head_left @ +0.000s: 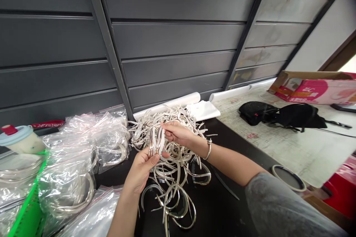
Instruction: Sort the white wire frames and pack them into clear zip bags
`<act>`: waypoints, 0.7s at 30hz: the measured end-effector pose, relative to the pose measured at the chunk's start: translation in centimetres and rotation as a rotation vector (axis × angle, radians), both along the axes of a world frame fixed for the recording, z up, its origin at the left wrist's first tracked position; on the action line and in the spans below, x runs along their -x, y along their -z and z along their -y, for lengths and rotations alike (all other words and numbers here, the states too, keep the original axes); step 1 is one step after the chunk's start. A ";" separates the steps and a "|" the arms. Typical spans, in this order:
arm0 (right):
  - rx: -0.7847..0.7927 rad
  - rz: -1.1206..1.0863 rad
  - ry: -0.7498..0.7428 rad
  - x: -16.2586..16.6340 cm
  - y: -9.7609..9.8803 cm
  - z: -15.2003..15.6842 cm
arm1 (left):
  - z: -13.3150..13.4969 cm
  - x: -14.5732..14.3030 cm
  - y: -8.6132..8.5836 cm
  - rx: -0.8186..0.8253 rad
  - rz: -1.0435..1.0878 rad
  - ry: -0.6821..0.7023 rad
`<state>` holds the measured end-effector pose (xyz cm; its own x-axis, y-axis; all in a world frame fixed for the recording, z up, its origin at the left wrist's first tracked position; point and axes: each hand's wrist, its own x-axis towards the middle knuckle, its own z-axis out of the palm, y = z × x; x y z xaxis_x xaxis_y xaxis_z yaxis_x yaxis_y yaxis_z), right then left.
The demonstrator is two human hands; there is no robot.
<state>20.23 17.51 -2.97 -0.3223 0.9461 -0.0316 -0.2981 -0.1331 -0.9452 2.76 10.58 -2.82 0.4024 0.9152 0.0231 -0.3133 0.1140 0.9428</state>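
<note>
A small bundle of curved, glossy white-and-gold bands (156,141), shaped like headbands, stands upright in my left hand (145,164). The left thumb and fingers close around its lower part. My right hand (176,133) pinches the upper end of a band at the bundle's right side, and its wrist wears a bracelet (208,149). Behind and beneath both hands lies a tangled heap of similar bands (178,116). Looser, shinier bands (180,207) spread from the heap toward the front of the black tabletop (217,207).
Clear plastic bags (72,170) with coiled bands lie at left, beside a green bin (29,211) and a lidded cup (20,139). White rolls (178,102) rest along the grey panelled wall (178,37). At right are a black bag (258,113), a pink carton (319,90) and a ring (289,177).
</note>
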 end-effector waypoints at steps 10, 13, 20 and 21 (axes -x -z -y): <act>-0.087 -0.182 0.271 -3.8 -1.8 -0.5 | -1.5 1.9 0.2 0.359 0.459 -0.149; -0.224 -0.002 0.473 -6.1 -1.9 -1.7 | -1.8 2.5 -0.1 0.413 0.534 -0.260; -0.273 0.453 0.540 -9.9 -0.6 -8.0 | -1.7 2.6 -0.5 0.453 0.623 -0.312; -0.268 0.520 0.516 -10.0 -0.3 -9.0 | -1.7 2.6 -0.5 0.450 0.621 -0.305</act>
